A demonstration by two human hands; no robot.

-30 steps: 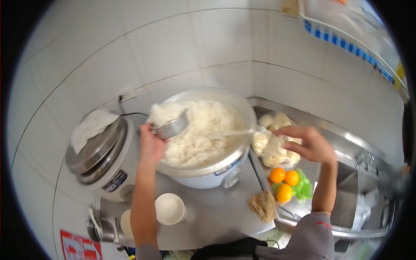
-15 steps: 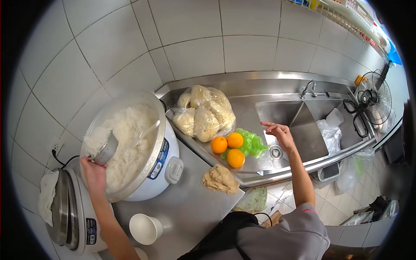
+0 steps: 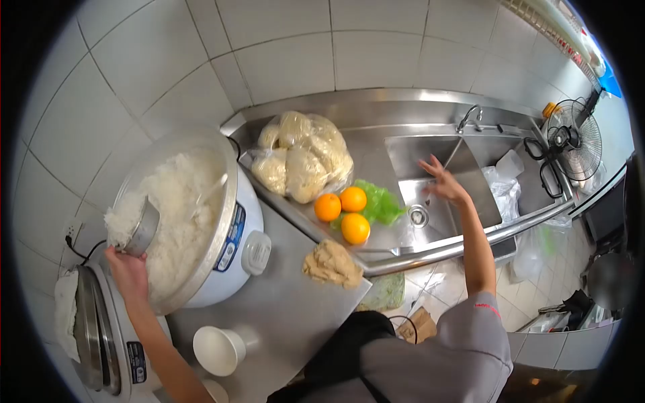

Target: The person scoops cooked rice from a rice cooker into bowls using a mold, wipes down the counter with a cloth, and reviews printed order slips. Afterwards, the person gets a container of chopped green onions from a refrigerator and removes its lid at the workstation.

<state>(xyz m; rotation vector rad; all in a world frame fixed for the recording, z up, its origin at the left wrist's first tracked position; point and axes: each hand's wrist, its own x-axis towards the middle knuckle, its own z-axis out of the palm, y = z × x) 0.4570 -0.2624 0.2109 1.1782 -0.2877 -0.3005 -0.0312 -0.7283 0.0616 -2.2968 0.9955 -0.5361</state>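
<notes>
My left hand (image 3: 129,270) grips a metal scoop (image 3: 143,228) heaped with white rice, over the left side of a large rice cooker (image 3: 250,236) full of rice (image 3: 178,221). A pale paddle lies in the rice. Over the sink basin (image 3: 470,176) my right hand (image 3: 445,185) hangs with its fingers spread and nothing in them. Left of the basin are three oranges (image 3: 355,229), a green plastic bag (image 3: 379,203) and clear bags of pale noodle-like food (image 3: 306,164).
A white cup (image 3: 219,350) and a crumpled brown cloth (image 3: 332,264) are on the steel counter (image 3: 275,322). A second cooker (image 3: 138,352) stands at the lower left. The faucet (image 3: 470,117) and a fan (image 3: 573,140) are at the right.
The view has swung right, bringing the sink into full view. My right hand has moved from beside the food bags to over the basin. My left hand still holds the rice-filled scoop.
</notes>
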